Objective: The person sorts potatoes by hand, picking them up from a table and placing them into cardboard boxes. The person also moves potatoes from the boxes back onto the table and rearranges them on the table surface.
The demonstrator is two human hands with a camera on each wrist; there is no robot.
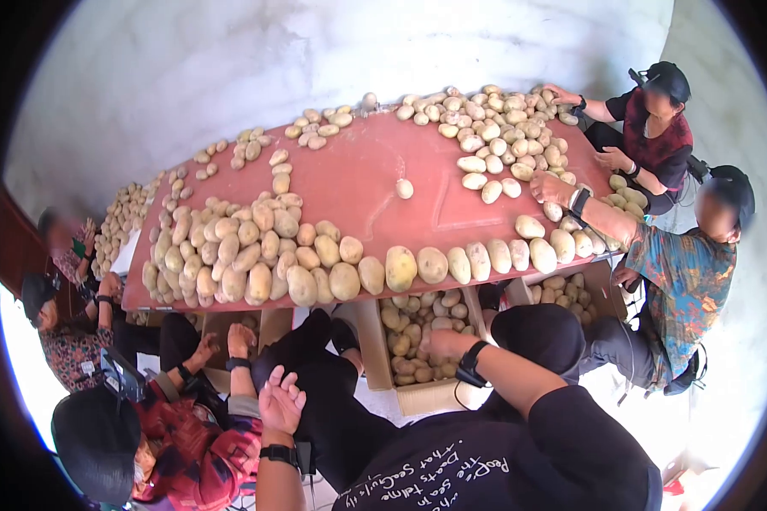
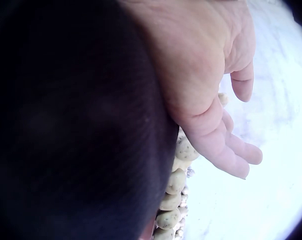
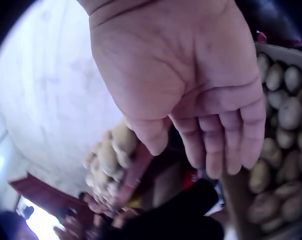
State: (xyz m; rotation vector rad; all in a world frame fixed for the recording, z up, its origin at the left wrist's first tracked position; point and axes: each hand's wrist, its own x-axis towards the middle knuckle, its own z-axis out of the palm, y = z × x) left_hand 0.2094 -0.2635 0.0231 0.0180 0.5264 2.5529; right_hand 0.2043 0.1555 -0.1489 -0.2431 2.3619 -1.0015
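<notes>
My left hand [image 1: 281,402] is raised beside my knee, palm up with fingers loosely bent and nothing in it. In the left wrist view that hand [image 2: 206,85] hangs past a dark sleeve or trouser leg, with potatoes [image 2: 176,181] behind it. Over a cardboard box [image 1: 430,397] my right hand [image 1: 447,344] reaches down at the potatoes [image 1: 407,325] inside. The right wrist view shows this hand [image 3: 191,85] with bare palm and extended fingers, holding nothing, beside the box's potatoes [image 3: 291,114].
A red table [image 1: 349,170] carries a big potato heap [image 1: 230,247] at left, another [image 1: 507,128] at right, and a row along its front edge. People sit on both sides, one [image 1: 690,272] reaching over the table. Another potato box [image 1: 605,294] stands below it.
</notes>
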